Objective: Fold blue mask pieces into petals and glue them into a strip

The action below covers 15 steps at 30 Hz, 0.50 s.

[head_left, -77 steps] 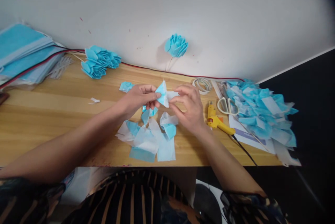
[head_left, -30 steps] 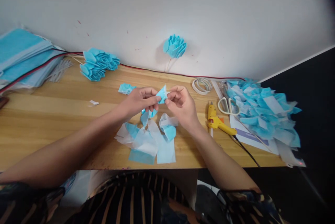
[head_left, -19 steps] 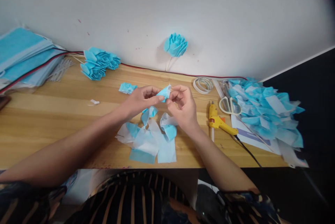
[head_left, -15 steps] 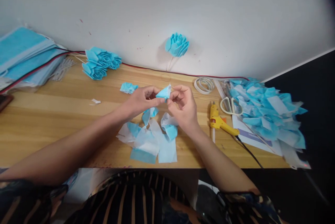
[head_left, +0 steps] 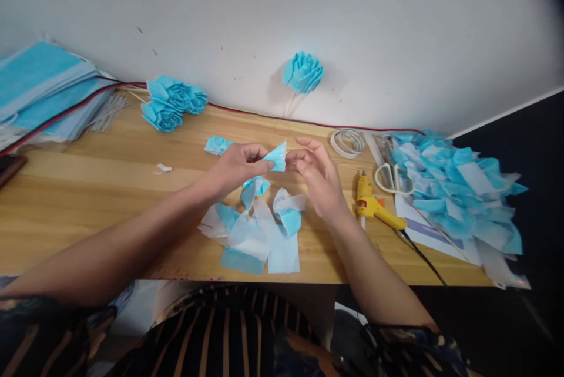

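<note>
Between the thumb and fingers of my left hand (head_left: 240, 167) is a small cone of blue and white fabric (head_left: 277, 157), its wide end facing right. My right hand (head_left: 321, 176) is beside that wide end, fingers apart and curved; whether a fingertip touches the fabric I cannot tell. Below my hands lie several loose blue and white fabric pieces (head_left: 247, 236), some flat and some curled. A folded blue piece (head_left: 217, 145) rests on the table just behind my left hand.
A yellow glue gun (head_left: 369, 204), scissors (head_left: 393, 179) and tape rolls (head_left: 347, 142) are on the right, before a heap of blue scraps (head_left: 462, 189). Blue fabric flowers (head_left: 171, 102) lie at back left; another flower (head_left: 303, 73) leans on the wall. Face masks (head_left: 48, 89) are stacked far left.
My right hand has let go of the cone's wide end and drawn slightly right, its fingers spreading. My left hand keeps its hold. The view has shifted slightly.
</note>
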{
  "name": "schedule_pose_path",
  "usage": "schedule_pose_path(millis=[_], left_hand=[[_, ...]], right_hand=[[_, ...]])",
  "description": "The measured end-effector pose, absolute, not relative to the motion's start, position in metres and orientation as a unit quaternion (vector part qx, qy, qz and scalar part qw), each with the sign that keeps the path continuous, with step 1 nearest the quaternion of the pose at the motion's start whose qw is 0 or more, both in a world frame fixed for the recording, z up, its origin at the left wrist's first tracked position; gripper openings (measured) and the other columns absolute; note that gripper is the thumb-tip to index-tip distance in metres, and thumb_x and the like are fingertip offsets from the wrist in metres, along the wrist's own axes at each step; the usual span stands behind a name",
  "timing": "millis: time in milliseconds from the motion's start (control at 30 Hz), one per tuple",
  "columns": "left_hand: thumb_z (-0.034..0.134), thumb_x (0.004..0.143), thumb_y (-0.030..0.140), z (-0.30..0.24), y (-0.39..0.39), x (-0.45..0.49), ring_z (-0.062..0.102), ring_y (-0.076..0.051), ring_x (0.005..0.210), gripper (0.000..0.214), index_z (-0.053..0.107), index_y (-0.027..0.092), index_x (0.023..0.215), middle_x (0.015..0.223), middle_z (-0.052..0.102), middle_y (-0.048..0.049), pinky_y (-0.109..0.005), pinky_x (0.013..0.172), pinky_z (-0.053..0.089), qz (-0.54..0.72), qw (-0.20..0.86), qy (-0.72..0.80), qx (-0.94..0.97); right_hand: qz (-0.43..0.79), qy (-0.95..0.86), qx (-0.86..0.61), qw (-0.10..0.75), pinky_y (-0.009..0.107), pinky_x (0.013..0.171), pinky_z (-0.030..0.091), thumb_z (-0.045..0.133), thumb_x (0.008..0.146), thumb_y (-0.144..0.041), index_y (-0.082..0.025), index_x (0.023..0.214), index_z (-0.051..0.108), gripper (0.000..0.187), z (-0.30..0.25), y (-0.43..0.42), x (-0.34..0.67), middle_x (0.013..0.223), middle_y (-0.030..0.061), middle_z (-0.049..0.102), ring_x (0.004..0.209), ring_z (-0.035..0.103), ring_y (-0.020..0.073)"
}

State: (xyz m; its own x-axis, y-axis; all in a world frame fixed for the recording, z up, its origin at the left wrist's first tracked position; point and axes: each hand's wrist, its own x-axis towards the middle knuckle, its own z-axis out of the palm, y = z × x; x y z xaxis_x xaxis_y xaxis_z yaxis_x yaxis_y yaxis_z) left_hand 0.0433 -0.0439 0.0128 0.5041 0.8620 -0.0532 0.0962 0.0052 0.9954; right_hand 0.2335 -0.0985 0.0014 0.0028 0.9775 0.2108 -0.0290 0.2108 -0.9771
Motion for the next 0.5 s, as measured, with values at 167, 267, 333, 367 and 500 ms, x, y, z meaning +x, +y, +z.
schedule_pose_path(millis=[167,267,333,367,500], left_hand=[[0.065,0.073,0.039,0.0079,-0.0436,0.0435,0.042,-0.01,0.059,0.023,0.064,0.016,0.074,0.064,0.051,0.0031,-0.024,0.054,0.029,0.298,0.558,0.376,0.677],[0.064,0.074,0.037,0.0089,-0.0445,0.0437,0.041,-0.01,0.058,0.021,0.062,0.017,0.072,0.063,0.049,0.0036,-0.024,0.054,0.029,0.288,0.541,0.377,0.694],[0.064,0.075,0.037,0.0102,-0.045,0.0438,0.041,-0.01,0.058,0.02,0.06,0.017,0.071,0.062,0.048,0.0037,-0.025,0.054,0.029,0.282,0.537,0.383,0.697],[0.064,0.075,0.036,0.0108,-0.0451,0.0438,0.041,-0.01,0.058,0.02,0.06,0.017,0.071,0.063,0.049,0.0036,-0.025,0.054,0.029,0.28,0.535,0.385,0.698],[0.064,0.075,0.037,0.0107,-0.0442,0.0437,0.042,-0.01,0.059,0.021,0.059,0.017,0.07,0.063,0.05,0.0034,-0.025,0.056,0.03,0.285,0.533,0.382,0.699]], right_hand=[[0.382,-0.542,-0.476,0.578,0.035,0.089,0.054,0.068,0.087,-0.03,-0.029,0.119,0.059,0.033,0.0062,-0.0952,0.2344,0.1,0.0008,0.07,0.094,0.065,0.0168],[0.351,-0.551,-0.494,0.574,0.034,0.086,0.054,0.068,0.086,-0.029,-0.028,0.118,0.059,0.033,0.0104,-0.0947,0.2338,0.099,0.0013,0.07,0.094,0.065,0.0171],[0.353,-0.558,-0.494,0.566,0.034,0.087,0.054,0.067,0.086,-0.028,-0.027,0.119,0.059,0.034,0.0115,-0.0951,0.2341,0.1,0.0016,0.07,0.095,0.065,0.0172],[0.361,-0.558,-0.492,0.562,0.034,0.087,0.053,0.067,0.087,-0.028,-0.027,0.12,0.058,0.034,0.0114,-0.0954,0.2344,0.101,0.0016,0.071,0.095,0.065,0.017],[0.409,-0.542,-0.486,0.55,0.035,0.087,0.053,0.067,0.086,-0.027,-0.028,0.122,0.059,0.036,0.0092,-0.0962,0.2354,0.101,0.0009,0.071,0.09,0.065,0.016]])
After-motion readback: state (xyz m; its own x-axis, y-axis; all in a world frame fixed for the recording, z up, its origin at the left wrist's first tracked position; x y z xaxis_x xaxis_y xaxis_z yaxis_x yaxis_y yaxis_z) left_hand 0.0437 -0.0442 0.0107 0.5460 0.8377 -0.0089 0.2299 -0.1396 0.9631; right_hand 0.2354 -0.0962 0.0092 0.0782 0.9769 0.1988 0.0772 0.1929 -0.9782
